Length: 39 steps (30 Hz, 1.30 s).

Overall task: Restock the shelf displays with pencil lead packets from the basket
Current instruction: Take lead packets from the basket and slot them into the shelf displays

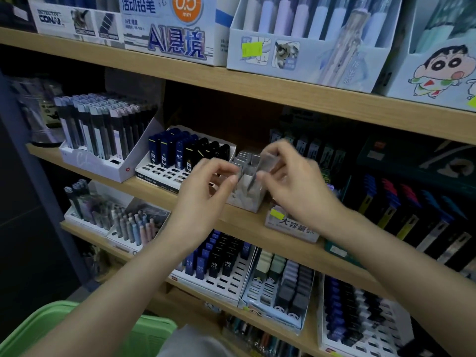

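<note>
Clear lead packet [259, 164] over display box [248, 202].
Pinched tilted by right hand [296, 182] for slotting; left hand [206, 194] curled beside box, grip indeterminate.

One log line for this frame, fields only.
stage: restocking | right hand: pinches lead packet over display box | left hand: beside box, grip unclear | basket: lower left

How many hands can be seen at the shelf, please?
2: the left hand beside the small clear display box, the right hand pinching a clear packet over it. None appears hidden.
</note>
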Tool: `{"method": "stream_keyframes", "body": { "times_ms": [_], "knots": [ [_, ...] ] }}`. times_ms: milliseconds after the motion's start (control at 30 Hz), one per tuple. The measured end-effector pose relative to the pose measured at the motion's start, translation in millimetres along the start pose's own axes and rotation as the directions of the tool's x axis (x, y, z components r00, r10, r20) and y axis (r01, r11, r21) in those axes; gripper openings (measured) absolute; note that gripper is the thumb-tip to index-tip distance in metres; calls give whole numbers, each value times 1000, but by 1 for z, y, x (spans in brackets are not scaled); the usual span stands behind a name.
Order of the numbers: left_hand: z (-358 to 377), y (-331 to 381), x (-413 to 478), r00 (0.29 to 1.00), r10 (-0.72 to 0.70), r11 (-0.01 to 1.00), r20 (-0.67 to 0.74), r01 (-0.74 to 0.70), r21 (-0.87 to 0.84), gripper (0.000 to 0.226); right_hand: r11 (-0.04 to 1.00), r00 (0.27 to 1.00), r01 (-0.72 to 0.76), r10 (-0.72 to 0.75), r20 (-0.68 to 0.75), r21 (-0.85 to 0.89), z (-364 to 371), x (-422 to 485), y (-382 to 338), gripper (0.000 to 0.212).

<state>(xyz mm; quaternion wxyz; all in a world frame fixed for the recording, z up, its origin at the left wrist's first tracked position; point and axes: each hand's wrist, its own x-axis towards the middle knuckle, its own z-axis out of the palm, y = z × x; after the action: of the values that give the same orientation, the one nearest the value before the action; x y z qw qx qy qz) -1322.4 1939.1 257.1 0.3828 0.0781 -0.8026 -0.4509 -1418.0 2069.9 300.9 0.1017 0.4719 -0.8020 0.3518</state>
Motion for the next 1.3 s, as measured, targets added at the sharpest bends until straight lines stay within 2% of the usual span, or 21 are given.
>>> {"method": "stream_keyframes", "body": {
  "times_ms": [100, 233, 300, 433, 567, 833, 1067, 1200, 1300],
  "knots": [
    [2, -9, 13, 997, 78, 975, 20, -81, 205, 21, 997, 991, -76, 75, -106, -9, -5, 23, 12, 14],
    [8, -22, 23, 987, 101, 912, 124, -142, 384, 31, 989, 992, -124, 121, -47, -81, 6, 42, 23, 7],
    [11, -25, 23, 980, 114, 891, 165, -174, 420, 34, 976, 986, -161, 154, -57, -149, 8, 51, 26, 14],
    [11, -29, 20, 963, 145, 849, 227, -238, 471, 40, 955, 980, -199, 193, -50, -222, 9, 64, 29, 18],
    [8, -31, 18, 957, 144, 828, 253, -257, 498, 42, 947, 978, -190, 206, 36, -259, 13, 72, 30, 27],
    [7, -34, 19, 954, 148, 828, 262, -264, 495, 42, 957, 981, -96, 138, 138, -275, 6, 86, 32, 15],
    [7, -33, 19, 953, 155, 822, 261, -271, 500, 43, 962, 975, -142, 176, 132, -232, 21, 85, 39, 5],
    [7, -32, 19, 952, 155, 822, 265, -273, 500, 44, 927, 984, -111, 152, 89, -358, 25, 80, 38, 16],
    [7, -32, 19, 948, 166, 814, 273, -288, 505, 44, 892, 988, -48, 109, 112, -449, 24, 74, 33, 15]
  ]
}}
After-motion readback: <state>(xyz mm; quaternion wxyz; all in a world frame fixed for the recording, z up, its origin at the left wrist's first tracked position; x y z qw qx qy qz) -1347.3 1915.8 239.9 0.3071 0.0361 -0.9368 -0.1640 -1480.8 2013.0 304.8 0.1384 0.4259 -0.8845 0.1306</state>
